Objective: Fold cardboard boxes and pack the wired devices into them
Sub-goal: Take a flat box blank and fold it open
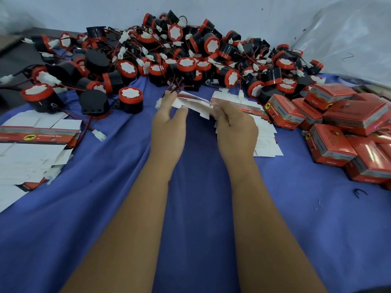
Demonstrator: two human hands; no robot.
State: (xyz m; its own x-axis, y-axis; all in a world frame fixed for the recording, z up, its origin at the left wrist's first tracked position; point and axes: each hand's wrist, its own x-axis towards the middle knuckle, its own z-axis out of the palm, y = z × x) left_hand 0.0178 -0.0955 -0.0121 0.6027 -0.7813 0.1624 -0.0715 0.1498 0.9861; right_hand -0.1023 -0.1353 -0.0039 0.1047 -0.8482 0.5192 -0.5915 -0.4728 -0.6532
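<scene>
Our left hand (168, 121) and right hand (233, 125) pinch a flat box blank (193, 103); we should crease along scored lines, squaring corners.

A flat, unfolded cardboard box (193, 103), white inside with a red printed edge, is held at the centre of the frame. Black wired devices (169, 56) with red rims and white connectors are heaped across the top. Folded red boxes (342, 123) are piled at the right; flat box blanks (31, 144) lie stacked at the left.
</scene>
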